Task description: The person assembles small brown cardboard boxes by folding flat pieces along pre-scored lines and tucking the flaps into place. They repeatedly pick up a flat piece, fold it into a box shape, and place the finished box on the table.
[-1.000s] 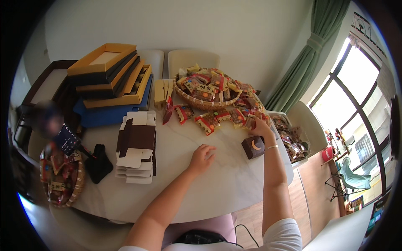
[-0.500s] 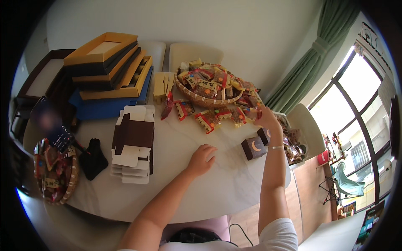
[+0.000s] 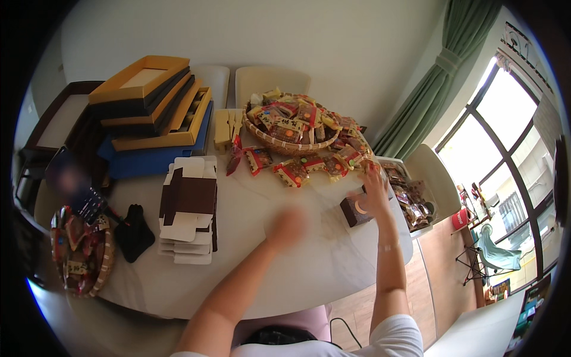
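Head view shows a small dark box (image 3: 352,212) with a pale crescent on its side, standing on the right part of the table (image 3: 297,279). The right hand (image 3: 376,196) is over its right side, hiding part of it. That hand's fingers are spread well apart, with nothing visible in their grip; whether they touch the box cannot be told. Beyond the fingertips, wrapped snacks (image 3: 291,173) lie in front of a heaped woven basket (image 3: 284,146). Left of the box, the left hand (image 3: 289,226) is blurred above the table; how far its fingers are open, and whether they hold anything, cannot be told. Farther left are stacked flat cartons (image 3: 190,195), brown and white, then a black pouch (image 3: 134,235). Behind them, gold and black trays (image 3: 143,98) are piled up.
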Available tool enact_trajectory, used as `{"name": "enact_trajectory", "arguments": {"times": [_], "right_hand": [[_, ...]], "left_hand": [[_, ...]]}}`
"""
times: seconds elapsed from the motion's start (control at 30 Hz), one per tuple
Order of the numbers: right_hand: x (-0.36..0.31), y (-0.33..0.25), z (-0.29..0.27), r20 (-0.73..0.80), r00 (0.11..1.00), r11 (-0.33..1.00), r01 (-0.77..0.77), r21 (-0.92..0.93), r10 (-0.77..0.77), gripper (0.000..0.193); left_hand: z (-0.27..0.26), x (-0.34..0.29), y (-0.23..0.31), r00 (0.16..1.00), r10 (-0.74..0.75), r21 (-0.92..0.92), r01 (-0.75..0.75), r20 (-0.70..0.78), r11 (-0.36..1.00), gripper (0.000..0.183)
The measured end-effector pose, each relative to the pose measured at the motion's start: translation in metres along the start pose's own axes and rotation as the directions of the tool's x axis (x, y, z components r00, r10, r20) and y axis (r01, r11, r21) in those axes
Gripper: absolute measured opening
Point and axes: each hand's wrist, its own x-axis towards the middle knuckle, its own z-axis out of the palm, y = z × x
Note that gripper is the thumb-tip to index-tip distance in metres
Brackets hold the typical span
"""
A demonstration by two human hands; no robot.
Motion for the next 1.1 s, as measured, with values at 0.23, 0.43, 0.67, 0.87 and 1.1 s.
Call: {"name": "enact_trajectory", "arguments": {"times": [0.23, 0.43, 0.67, 0.87, 1.1], "right_hand": [[-0.083, 0.002, 0.046, -0.069, 0.983, 0.98, -0.174, -0.101, 0.167, 0.068], [-0.038, 0.024, 0.058, -0.081, 0.956, 0.955, -0.287, -0.075, 0.281, 0.058], [-0.022, 0.021, 0.074, -0.107, 0.944, 0.943, -0.321, -0.084, 0.312, 0.057], [-0.021, 0.015, 0.076, -0.138, 0.928, 0.931, -0.358, -0.075, 0.346, 0.06], [-0.021, -0.064, 0.051, -0.381, 0.922, 0.963, 0.157, 0.218, -0.064, 0.047]], "left_hand": [[-0.006, 0.005, 0.018, 0.999, 0.035, 0.052, -0.035, 0.002, 0.998, 0.023], [-0.006, 0.002, 0.01, 0.99, 0.11, -0.07, -0.116, -0.089, 0.991, 0.022], [-0.006, 0.0, 0.012, 0.987, 0.124, -0.022, -0.127, -0.101, 0.992, 0.021], [-0.007, 0.0, 0.015, 0.987, 0.119, -0.051, -0.125, -0.108, 0.991, 0.021], [0.009, 0.0, -0.002, 0.995, 0.094, 0.041, -0.093, -0.04, 0.995, 0.021]]}}
